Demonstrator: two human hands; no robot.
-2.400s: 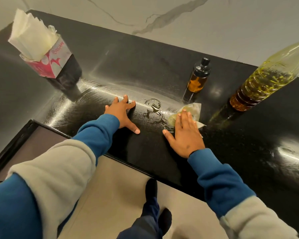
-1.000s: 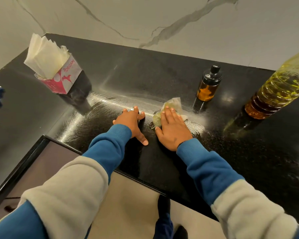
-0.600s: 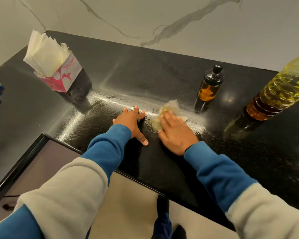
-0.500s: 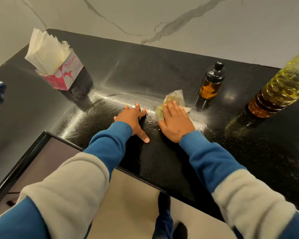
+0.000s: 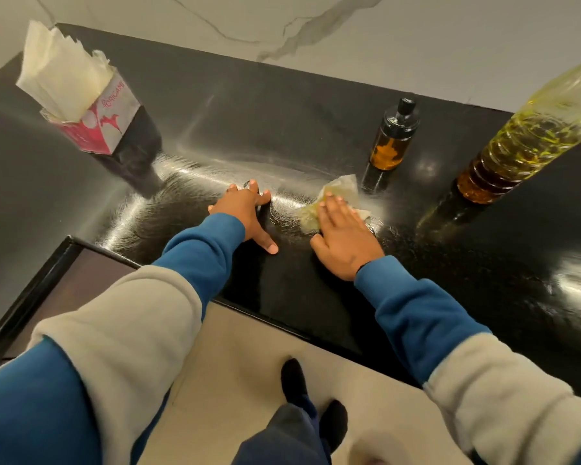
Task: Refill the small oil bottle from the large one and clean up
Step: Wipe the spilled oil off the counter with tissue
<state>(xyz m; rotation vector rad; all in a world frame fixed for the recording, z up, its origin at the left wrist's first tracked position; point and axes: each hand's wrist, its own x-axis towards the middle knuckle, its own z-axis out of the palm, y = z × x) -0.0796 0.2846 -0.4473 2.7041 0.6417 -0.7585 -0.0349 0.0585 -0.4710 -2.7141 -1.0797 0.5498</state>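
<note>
An oil-soaked tissue (image 5: 336, 199) lies flat on the black countertop (image 5: 282, 129), pinned under the straight fingers of the right hand (image 5: 344, 241), which presses it down with the palm low. The small oil bottle (image 5: 391, 139) stands upright just beyond the tissue, capped, apart from both hands. The large oil bottle (image 5: 524, 142) stands further right, well clear. The left hand (image 5: 245, 213) rests spread and flat on the counter beside the tissue, holding nothing. A tissue box (image 5: 91, 119) sits at the far left
</note>
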